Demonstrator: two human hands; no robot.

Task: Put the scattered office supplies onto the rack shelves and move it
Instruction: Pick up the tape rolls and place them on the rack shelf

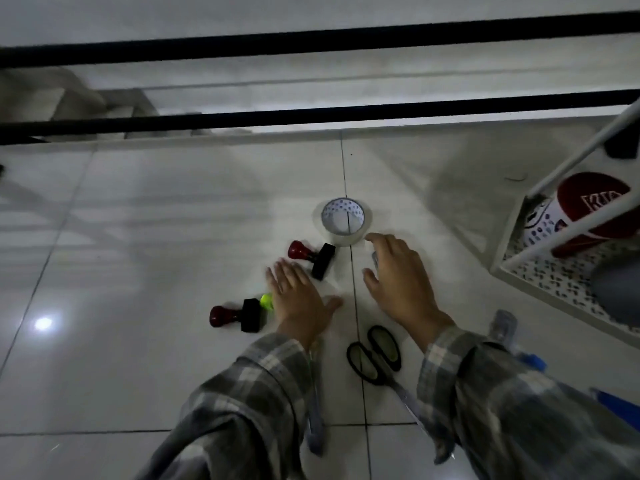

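Note:
Office supplies lie scattered on the tiled floor. A roll of clear tape [343, 220] stands furthest from me. Two red-handled rubber stamps lie on their sides, one [313, 258] just below the tape, the other [237, 315] to the left. A green highlighter [266, 301] peeks out beside my left hand [298, 301], which hovers open over it. My right hand [398, 282] is open, fingers spread, just below the tape, with a small clear object partly hidden under it. Black-handled scissors [375, 353] lie between my wrists. The white rack [512, 268] stands at the right.
The rack's perforated shelf holds a red-and-white can [581, 216] and a grey object [616, 292]. A clear-and-blue item [505, 329] lies by the rack's foot and another blue object [616, 405] at the right edge. Black railing bars [311, 116] cross the far side.

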